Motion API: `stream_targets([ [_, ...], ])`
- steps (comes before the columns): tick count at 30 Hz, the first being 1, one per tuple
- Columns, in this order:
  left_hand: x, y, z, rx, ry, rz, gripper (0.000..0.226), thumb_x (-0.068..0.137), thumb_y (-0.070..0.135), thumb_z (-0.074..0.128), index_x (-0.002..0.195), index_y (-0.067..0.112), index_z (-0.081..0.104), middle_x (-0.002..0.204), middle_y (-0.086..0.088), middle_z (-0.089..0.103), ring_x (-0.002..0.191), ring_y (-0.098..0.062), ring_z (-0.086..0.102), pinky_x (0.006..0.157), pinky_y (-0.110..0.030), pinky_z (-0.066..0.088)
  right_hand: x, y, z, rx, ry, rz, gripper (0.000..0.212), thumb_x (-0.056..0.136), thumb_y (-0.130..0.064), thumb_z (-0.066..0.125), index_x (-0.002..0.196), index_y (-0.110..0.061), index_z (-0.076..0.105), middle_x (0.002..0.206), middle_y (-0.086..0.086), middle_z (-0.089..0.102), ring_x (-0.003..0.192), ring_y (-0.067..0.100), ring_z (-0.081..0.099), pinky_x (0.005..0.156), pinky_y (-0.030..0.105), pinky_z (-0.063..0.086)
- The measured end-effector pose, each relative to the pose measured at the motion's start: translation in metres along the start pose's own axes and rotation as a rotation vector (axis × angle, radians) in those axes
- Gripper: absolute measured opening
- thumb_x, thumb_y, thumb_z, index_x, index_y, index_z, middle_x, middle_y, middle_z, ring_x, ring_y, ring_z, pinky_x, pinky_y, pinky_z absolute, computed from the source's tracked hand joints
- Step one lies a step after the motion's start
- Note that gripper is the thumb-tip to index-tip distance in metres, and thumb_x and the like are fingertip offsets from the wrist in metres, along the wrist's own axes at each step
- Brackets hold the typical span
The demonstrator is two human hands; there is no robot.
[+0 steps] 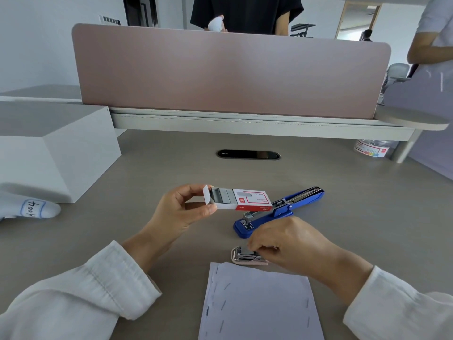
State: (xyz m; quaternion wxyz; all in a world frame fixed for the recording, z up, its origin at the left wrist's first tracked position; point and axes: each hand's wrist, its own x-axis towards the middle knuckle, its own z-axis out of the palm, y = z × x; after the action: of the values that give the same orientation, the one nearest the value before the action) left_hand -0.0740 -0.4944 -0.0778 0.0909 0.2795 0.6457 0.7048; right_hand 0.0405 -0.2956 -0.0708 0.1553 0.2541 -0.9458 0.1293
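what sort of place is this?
Most likely an office workstation: a grey desk backed by a pink partition screen, with a cable port set in its top. The left hand holds a staple box, the right hand grips a pink stapler, near a blue stapler and paper sheets.

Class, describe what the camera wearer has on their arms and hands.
The left sleeve and right sleeve are long, loose and white, with wide cuffs at the wrists. The left hand and right hand are bare: no gloves, rings or watch show.
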Motion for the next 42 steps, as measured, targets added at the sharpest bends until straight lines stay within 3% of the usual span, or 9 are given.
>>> stream_targets([
  [7,0.0,0.002,0.001,-0.012,-0.004,-0.002,0.032,0.073,-0.009,0.065,0.088,0.019,0.067,0.08,0.015,0.074,0.072,-0.004,0.069,0.064,-0.011,0.051,0.0,-0.002,0.0,-0.052,-0.089,-0.028,0.022,0.066,-0.01,0.069,0.08,-0.026,0.071,0.074,-0.013,0.071,0.068,0.005,0.063,0.056,0.016,0.052],
  [11,0.0,0.002,0.0,-0.004,-0.011,-0.007,0.032,0.073,-0.008,0.066,0.088,0.02,0.067,0.082,0.015,0.074,0.074,-0.004,0.069,0.064,-0.012,0.051,0.001,-0.005,0.0,-0.089,-0.079,-0.004,0.026,0.069,-0.012,0.059,0.084,-0.029,0.071,0.08,-0.014,0.071,0.073,0.007,0.064,0.053,0.02,0.055],
  [14,0.0,0.001,0.0,0.003,-0.011,-0.022,0.033,0.072,-0.007,0.067,0.088,0.022,0.068,0.084,0.014,0.074,0.076,-0.006,0.07,0.066,-0.013,0.051,0.001,-0.007,-0.002,-0.047,0.03,0.039,0.028,0.079,-0.017,0.044,0.088,-0.025,0.069,0.083,-0.01,0.071,0.076,0.008,0.063,0.059,0.023,0.055],
  [17,-0.001,0.001,0.001,0.01,-0.027,-0.051,0.035,0.071,-0.004,0.07,0.087,0.027,0.07,0.09,0.011,0.075,0.082,-0.01,0.07,0.068,-0.016,0.052,0.003,-0.009,-0.005,0.024,0.222,0.128,0.019,0.083,-0.022,0.048,0.089,-0.021,0.066,0.08,-0.008,0.069,0.076,0.009,0.061,0.067,0.026,0.053],
  [20,-0.002,0.004,0.007,0.028,-0.065,-0.066,0.036,0.07,-0.006,0.07,0.088,0.025,0.069,0.089,0.01,0.074,0.081,-0.011,0.071,0.066,-0.016,0.053,0.011,-0.008,-0.008,0.057,0.371,0.214,0.018,0.081,-0.03,0.054,0.089,-0.02,0.066,0.075,-0.008,0.062,0.074,0.004,0.051,0.068,0.017,0.044],
  [24,-0.006,0.008,0.016,0.032,-0.113,-0.067,0.037,0.068,-0.012,0.07,0.091,0.018,0.066,0.083,0.011,0.074,0.074,-0.009,0.071,0.064,-0.016,0.053,0.028,-0.012,-0.015,0.091,0.336,0.295,0.027,0.081,-0.041,0.054,0.097,-0.024,0.068,0.076,-0.022,0.044,0.074,0.0,0.042,0.068,0.01,0.038],
  [29,-0.01,0.007,0.021,0.093,-0.073,0.009,0.038,0.062,-0.009,0.076,0.084,0.021,0.067,0.079,0.009,0.075,0.075,-0.012,0.072,0.066,-0.018,0.054,0.047,-0.025,-0.018,0.168,0.261,0.411,0.006,0.078,-0.029,0.067,0.076,-0.023,0.069,0.07,-0.014,0.047,0.069,0.0,0.044,0.063,0.018,0.039],
  [35,-0.012,0.006,0.023,0.183,-0.055,0.054,0.042,0.063,-0.008,0.076,0.088,0.024,0.066,0.085,0.011,0.076,0.083,-0.015,0.073,0.072,-0.019,0.054,0.052,-0.032,-0.018,0.311,0.254,0.608,0.025,0.073,-0.02,0.067,0.054,-0.031,0.054,0.057,-0.008,0.054,0.051,0.003,0.048,0.048,0.015,0.038],
  [42,-0.01,0.004,0.022,0.196,-0.025,0.018,0.039,0.063,-0.004,0.077,0.09,0.021,0.066,0.089,0.008,0.076,0.084,-0.015,0.072,0.078,-0.032,0.058,0.05,-0.026,-0.028,0.569,0.294,0.741,0.014,0.078,-0.016,0.065,0.064,-0.016,0.066,0.054,-0.008,0.058,0.042,-0.003,0.046,0.044,0.008,0.04],
])
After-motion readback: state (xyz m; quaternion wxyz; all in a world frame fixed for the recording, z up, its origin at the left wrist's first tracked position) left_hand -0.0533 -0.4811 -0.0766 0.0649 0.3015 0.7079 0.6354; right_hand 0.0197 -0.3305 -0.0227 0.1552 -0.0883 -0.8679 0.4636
